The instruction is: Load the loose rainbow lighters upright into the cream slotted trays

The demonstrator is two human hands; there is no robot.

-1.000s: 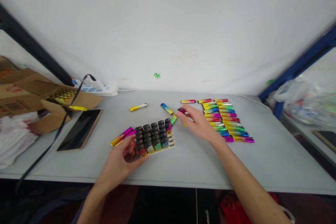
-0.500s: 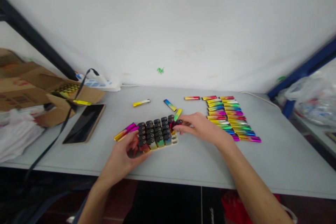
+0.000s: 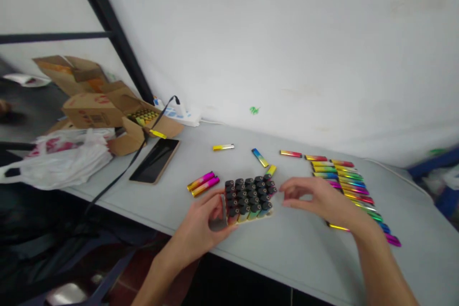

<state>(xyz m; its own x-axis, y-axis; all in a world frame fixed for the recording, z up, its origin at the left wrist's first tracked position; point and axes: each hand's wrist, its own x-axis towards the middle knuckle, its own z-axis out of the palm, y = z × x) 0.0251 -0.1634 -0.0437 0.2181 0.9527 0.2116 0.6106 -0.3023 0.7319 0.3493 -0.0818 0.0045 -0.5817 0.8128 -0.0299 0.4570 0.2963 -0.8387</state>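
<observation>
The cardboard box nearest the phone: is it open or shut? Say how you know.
Open. The box has its flaps spread outward, and yellow things show inside it.

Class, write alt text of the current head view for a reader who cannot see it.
A person's left hand grips a rack packed with black-topped lighters on a grey table; the right hand hovers beside it. Colourful lighters lie in rows at right.

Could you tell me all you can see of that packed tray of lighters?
The tray shows as a pale, plastic-looking edge beneath upright lighters. They stand close together in rows, black tops up, with shiny coloured bodies below. It sits at a slight angle at or just above the grey tabletop. The left hand grips its left end; the right hand is near the other.
</observation>
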